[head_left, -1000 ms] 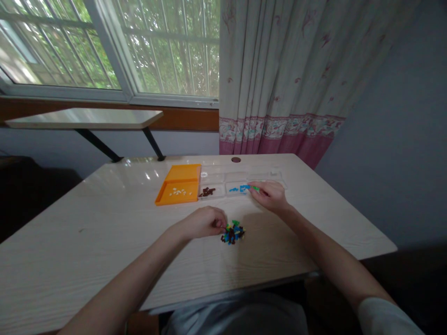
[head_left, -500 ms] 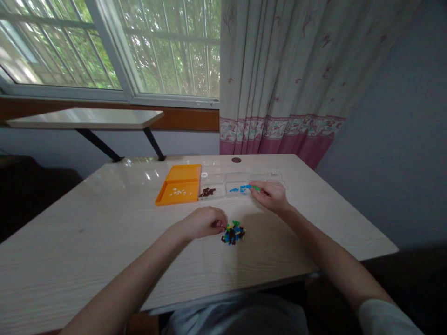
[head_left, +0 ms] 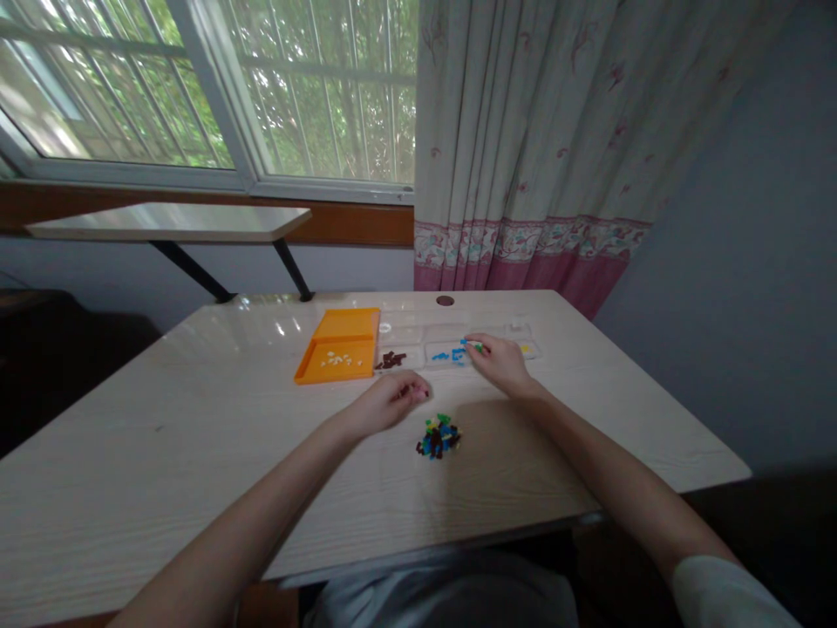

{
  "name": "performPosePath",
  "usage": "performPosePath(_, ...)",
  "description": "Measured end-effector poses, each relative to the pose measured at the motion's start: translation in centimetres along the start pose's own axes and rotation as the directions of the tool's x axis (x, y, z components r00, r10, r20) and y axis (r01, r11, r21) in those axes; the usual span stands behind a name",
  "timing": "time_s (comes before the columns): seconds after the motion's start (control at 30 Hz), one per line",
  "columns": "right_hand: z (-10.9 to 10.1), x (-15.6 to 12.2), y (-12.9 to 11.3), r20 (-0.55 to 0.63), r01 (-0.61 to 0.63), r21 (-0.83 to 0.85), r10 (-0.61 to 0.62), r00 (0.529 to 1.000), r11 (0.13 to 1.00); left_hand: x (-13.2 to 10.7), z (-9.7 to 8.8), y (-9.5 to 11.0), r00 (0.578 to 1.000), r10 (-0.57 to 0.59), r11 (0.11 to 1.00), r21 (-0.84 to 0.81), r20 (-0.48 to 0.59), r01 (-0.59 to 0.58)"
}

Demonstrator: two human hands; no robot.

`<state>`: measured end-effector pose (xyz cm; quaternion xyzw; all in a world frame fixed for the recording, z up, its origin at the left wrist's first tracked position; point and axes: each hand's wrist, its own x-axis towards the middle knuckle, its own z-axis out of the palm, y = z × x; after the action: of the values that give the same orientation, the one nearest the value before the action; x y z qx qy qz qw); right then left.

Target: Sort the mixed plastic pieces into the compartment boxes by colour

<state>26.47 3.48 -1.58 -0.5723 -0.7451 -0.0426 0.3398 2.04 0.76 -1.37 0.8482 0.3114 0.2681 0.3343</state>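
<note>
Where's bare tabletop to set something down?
Free: table left of the left forearm; right of the right forearm; between the mixed pile and the table's near edge. Crowded: farther back, orange box and clear tray side by side, right hand over the tray.

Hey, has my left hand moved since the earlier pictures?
Yes. Your left hand has moved forward, away from the mixed pile of pieces and closer to the clear tray.
</note>
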Motion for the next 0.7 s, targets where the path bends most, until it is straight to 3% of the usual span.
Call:
performPosePath(0.13,0.3,0.1,-0.3,0.021,-0.003,-0.012,0.003,1.0,1.0,0.3,0.6,-0.3,0.991,-0.094,0.991,-0.108,-0.091,0.084)
performPosePath(0.27,0.1,-1.0,-1.4,0.067,0.169,0.054,-0.173,0.983,0.984,0.4,0.7,-0.3,0.98,-0.151,0.98,-0.147,-0.128,0.132)
performPosePath(0.47,0.7,-2.9,-4.4,0.005,0.437,0.123,-0.441,0.898,0.891,0.5,0.7,-0.4,0.986,-0.091,0.992,-0.102,-0.14,0.077)
performPosePath(0.7,-0.1,-3.1,-5.6,-0.04,0.439,0.141,-0.438,0.898,0.887,0.4,0.8,-0.2,0.983,-0.054,0.997,-0.065,-0.174,0.044)
